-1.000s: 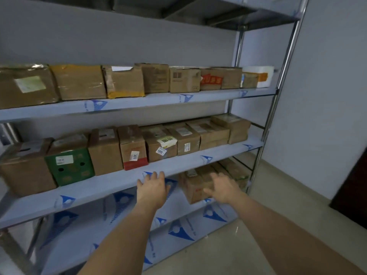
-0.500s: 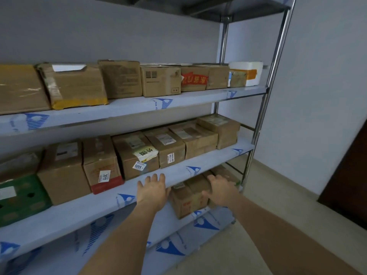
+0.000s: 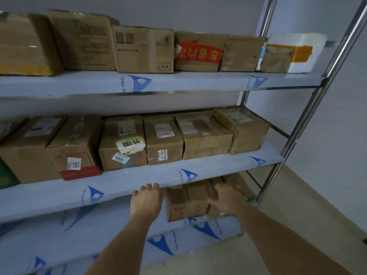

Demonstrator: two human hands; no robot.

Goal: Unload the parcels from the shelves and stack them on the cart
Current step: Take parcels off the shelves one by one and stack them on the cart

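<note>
A steel shelving unit holds rows of brown cardboard parcels. Several parcels [image 3: 162, 141] line the middle shelf [image 3: 139, 179] and more stand on the upper shelf [image 3: 178, 80]. On the lower shelf sits a brown parcel with red print [image 3: 182, 203], with another parcel [image 3: 238, 183] behind it. My left hand [image 3: 146, 199] reaches forward with straight fingers, just left of that parcel and below the middle shelf's front edge. My right hand [image 3: 226, 199] is spread open in front of the parcel's right side; contact cannot be told. Both hands hold nothing. No cart is in view.
A white foam box [image 3: 301, 50] stands at the upper shelf's right end. Steel uprights [image 3: 309, 108] frame the unit's right side. A green box [image 3: 6, 177] shows at the left edge. Beige floor [image 3: 297, 205] and a grey wall lie to the right.
The view has moved closer to the shelves and to the right. Both hands have reached further in toward the parcel on the lower shelf.
</note>
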